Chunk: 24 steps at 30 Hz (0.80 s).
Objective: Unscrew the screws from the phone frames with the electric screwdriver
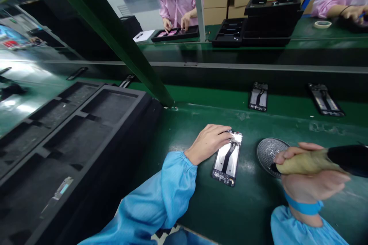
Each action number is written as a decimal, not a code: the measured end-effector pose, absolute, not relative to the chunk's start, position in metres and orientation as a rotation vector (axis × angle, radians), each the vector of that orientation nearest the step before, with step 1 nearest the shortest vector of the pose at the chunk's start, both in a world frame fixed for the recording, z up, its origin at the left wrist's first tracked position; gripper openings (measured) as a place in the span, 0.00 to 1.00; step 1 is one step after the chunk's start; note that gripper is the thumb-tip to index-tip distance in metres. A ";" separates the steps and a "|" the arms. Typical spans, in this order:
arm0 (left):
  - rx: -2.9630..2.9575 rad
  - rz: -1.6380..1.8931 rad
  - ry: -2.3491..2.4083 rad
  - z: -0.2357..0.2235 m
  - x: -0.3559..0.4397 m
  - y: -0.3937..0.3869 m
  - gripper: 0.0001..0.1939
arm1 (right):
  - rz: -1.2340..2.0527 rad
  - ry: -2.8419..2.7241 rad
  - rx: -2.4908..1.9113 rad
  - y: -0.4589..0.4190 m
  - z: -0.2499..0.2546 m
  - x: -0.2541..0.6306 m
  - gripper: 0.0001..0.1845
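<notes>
An opened phone body (227,159) lies flat on the green bench mat (201,195) in front of me. My left hand (208,142) rests on its upper left corner, fingers curled down onto it. My right hand (309,178) is closed around the tan-wrapped grip of a black electric screwdriver (330,160), held sideways to the right of the phone. Just behind that hand sits a round grey dish (267,151) with small screws in it.
A stack of black foam trays (86,130) stands at my left. Two more phone bodies (258,96) (326,99) lie on the conveyor belt behind. A green post (115,34) slants across. People in pink coats (175,0) work at black trays (270,11) opposite.
</notes>
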<state>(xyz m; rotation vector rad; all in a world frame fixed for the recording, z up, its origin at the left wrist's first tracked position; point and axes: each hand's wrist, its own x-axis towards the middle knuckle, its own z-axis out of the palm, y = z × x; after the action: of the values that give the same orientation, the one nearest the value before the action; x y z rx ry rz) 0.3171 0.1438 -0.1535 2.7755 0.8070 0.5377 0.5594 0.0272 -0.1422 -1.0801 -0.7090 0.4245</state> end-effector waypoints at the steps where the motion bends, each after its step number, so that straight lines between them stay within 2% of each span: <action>1: 2.754 0.528 0.794 -0.154 0.316 0.142 0.12 | 0.421 -0.700 -1.085 0.027 -0.143 0.560 0.43; 8: 2.741 0.476 0.798 -0.154 0.314 0.134 0.12 | 0.369 -0.743 -1.102 0.030 -0.158 0.569 0.51; 17: 2.747 0.494 0.803 -0.156 0.322 0.137 0.18 | 0.364 -0.751 -1.090 0.031 -0.152 0.565 0.48; 24: 2.681 0.487 0.797 -0.155 0.321 0.137 0.16 | 0.348 -0.829 -1.041 0.028 -0.158 0.569 0.47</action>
<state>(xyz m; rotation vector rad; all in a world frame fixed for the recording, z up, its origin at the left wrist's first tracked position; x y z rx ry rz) 0.3205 0.1373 -0.1549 2.6809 0.7974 0.4869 0.5686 0.0284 -0.1585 -1.0414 -0.8290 0.3478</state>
